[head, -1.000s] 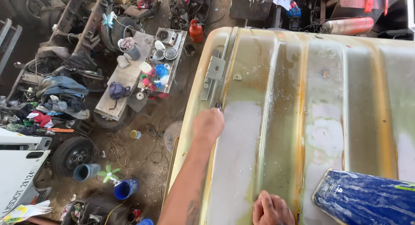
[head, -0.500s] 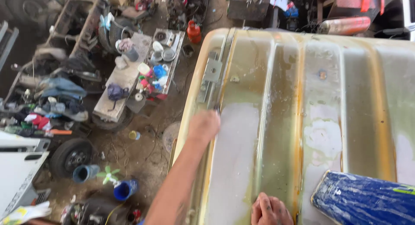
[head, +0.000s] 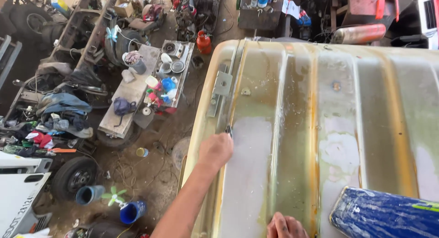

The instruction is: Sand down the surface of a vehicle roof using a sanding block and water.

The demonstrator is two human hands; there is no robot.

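Since the earlier frames the left hand (head: pixel 216 150) has slid a little back along the roof's left groove toward the person, and the camera has drifted slightly; the right hand (head: pixel 286 226) has barely shifted.

Head view, looking down from high up: a ribbed vehicle roof panel (head: pixel 329 128), pale yellow-green with sanded grey filler patches and rusty orange streaks in its grooves, fills the right half. The left hand is closed into a fist around a small dark tool (head: pixel 228 129), only its tip showing against the groove, just below a grey metal bracket (head: pixel 222 85). What kind of tool it is cannot be told. The backward slide suggests the hand is working along this seam in strokes.

The right hand rests on the panel at the bottom edge of the picture; only the knuckles show, so whether its fingers are spread or curled cannot be told. Just to its right lies a blue rolled bundle (head: pixel 388 215).

The left hand sits near the roof's rounded left edge, beyond which is a drop to a cluttered workshop floor: a workbench (head: pixel 132 94) with cans, a red gas cylinder (head: pixel 204 41), a tyre (head: pixel 73 176), a blue bucket (head: pixel 132 212). The panel's middle is open, bare surface.
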